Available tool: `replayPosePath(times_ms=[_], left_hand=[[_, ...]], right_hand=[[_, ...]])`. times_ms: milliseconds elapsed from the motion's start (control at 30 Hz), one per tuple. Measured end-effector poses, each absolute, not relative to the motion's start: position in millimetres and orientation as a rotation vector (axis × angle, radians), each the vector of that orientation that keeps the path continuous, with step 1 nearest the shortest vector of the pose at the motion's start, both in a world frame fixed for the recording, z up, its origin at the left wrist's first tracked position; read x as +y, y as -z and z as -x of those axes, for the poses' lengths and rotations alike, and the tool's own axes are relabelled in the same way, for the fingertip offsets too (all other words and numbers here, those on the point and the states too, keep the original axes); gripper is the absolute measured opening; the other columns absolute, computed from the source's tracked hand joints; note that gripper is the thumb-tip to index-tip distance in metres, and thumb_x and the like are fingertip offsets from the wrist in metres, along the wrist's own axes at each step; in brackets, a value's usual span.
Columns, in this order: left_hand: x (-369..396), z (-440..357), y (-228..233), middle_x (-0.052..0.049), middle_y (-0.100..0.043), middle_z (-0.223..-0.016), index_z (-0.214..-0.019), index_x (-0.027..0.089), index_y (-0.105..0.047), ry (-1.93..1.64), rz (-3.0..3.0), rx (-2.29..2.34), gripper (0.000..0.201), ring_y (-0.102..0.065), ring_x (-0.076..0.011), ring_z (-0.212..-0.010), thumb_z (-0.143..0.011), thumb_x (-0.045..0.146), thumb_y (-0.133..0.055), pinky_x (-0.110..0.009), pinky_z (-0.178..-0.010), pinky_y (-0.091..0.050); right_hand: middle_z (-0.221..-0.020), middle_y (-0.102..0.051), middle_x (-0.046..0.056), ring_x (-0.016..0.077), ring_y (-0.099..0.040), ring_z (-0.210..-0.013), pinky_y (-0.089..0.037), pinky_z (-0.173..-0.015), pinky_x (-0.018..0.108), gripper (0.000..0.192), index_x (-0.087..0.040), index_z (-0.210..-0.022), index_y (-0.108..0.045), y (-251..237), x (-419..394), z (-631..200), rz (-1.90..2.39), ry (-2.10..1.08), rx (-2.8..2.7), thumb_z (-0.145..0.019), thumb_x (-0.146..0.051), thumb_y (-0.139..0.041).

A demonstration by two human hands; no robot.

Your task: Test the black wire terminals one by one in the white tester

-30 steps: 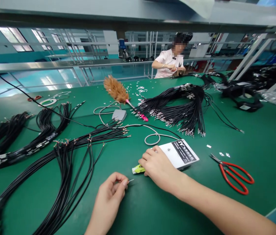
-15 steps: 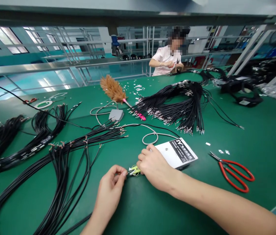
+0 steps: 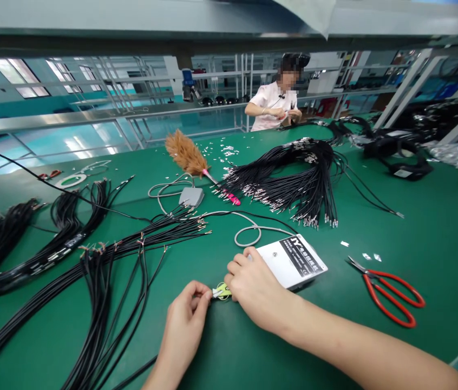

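My left hand (image 3: 184, 325) pinches a small metal terminal at its fingertips and presses it against a yellow-green fitting (image 3: 222, 292). That fitting sticks out from under my right hand (image 3: 255, 287), which rests on the near end of a white device (image 3: 296, 260) with a black label. A grey cable (image 3: 249, 230) loops away from the device toward a small grey box (image 3: 191, 196). Black wires with bare ends (image 3: 107, 271) lie just left of my left hand.
Red-handled scissors (image 3: 391, 298) lie to the right. A large bundle of terminated black wires (image 3: 298, 184) and a brown feather duster (image 3: 188, 154) lie further back. More wire bundles (image 3: 18, 244) fill the left. A person (image 3: 277, 100) works at the far edge.
My left hand has moved right and brought the metal terminal up to the yellow-green fitting. My right hand has stayed on the white device.
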State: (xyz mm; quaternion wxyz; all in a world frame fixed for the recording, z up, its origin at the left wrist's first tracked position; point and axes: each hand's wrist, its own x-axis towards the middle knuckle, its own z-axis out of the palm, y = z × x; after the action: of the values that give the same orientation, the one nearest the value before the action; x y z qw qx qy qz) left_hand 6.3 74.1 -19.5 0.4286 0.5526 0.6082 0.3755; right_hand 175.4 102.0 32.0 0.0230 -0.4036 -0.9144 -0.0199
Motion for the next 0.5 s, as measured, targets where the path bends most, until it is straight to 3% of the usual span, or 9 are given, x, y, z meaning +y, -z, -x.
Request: replayPosePath(times_ms=[167, 300, 500], left_hand=[[73.5, -4.1, 20.0, 0.004, -0.051, -0.06, -0.071, 0.02, -0.056, -0.881, -1.417, 1.515, 0.028, -0.045, -0.0147, -0.052, -0.079, 0.047, -0.055, -0.023, -0.05, -0.032], [74.3, -1.9, 21.0, 0.002, -0.055, -0.062, -0.074, 0.02, -0.057, -0.856, -1.408, 1.502, 0.029, -0.047, -0.0166, -0.057, -0.079, 0.048, -0.054, -0.025, -0.055, -0.034], [75.4, -2.2, 21.7, 0.0, -0.059, -0.067, -0.074, 0.021, -0.057, -0.863, -1.38, 1.496, 0.03, -0.053, -0.0196, -0.063, -0.076, 0.05, -0.056, -0.027, -0.059, -0.036]], right_hand=[[-0.099, -0.069, 0.006, 0.0239, -0.057, -0.097, -0.036, -0.085, 0.041, 0.017, -0.016, -0.095, -0.065, -44.4, 90.3, -201.9, 1.227, -0.011, -2.636, -0.087, -0.03, -0.07], [-0.112, -0.068, 0.002, 0.0194, -0.056, -0.107, -0.035, -0.092, 0.037, 0.016, -0.022, -0.108, -0.059, -35.2, 56.4, -250.4, 1.254, -0.082, -2.16, -0.094, -0.014, -0.055], [-0.127, -0.064, 0.007, 0.023, -0.049, -0.12, -0.034, -0.096, 0.037, 0.021, -0.019, -0.101, -0.056, -2.7, 17.4, -266.5, 1.196, 0.035, -2.109, -0.088, -0.003, -0.05]])
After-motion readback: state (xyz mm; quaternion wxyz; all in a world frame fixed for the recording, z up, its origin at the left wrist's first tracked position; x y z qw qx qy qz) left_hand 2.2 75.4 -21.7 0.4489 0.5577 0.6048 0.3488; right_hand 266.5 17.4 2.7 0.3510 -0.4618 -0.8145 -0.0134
